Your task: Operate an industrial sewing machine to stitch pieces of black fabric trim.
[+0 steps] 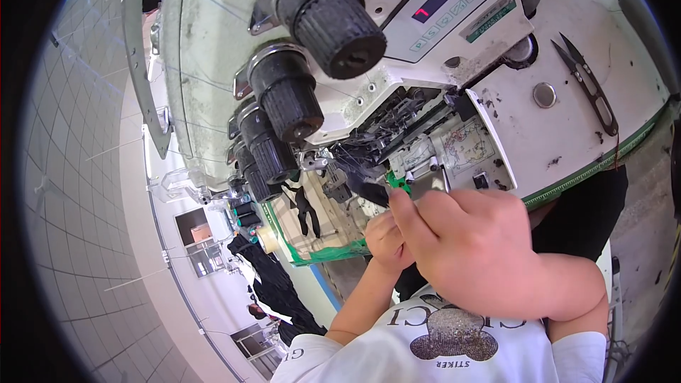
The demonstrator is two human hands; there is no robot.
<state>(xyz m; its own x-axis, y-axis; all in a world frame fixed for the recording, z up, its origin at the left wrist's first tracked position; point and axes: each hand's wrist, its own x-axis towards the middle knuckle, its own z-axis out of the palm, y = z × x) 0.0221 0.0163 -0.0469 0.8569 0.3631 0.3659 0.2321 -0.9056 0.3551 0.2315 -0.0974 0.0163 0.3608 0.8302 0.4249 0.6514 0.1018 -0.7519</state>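
Note:
Both my hands are close together in front of an overlock sewing machine (213, 85). My right hand (472, 248) is closed, knuckles up, its fingertips meeting the end of a dark strip that looks like black cloth (367, 187). The strip runs from the machine's open looper area (408, 124) toward my fingers. Just left of it and partly behind it, my left hand (386, 241) is also closed, fingers curled in. What the left fingers hold, if anything, is hidden. Green tape or cloth (397, 181) shows beyond the right fingertips.
Large black tension knobs (340, 35) jut out above the hands. Thread snips (587, 84) and a round metal disc (545, 95) lie on the white table at right. A measuring tape (582, 181) edges the table. Small black cloth pieces (305, 211) lie left of the hands.

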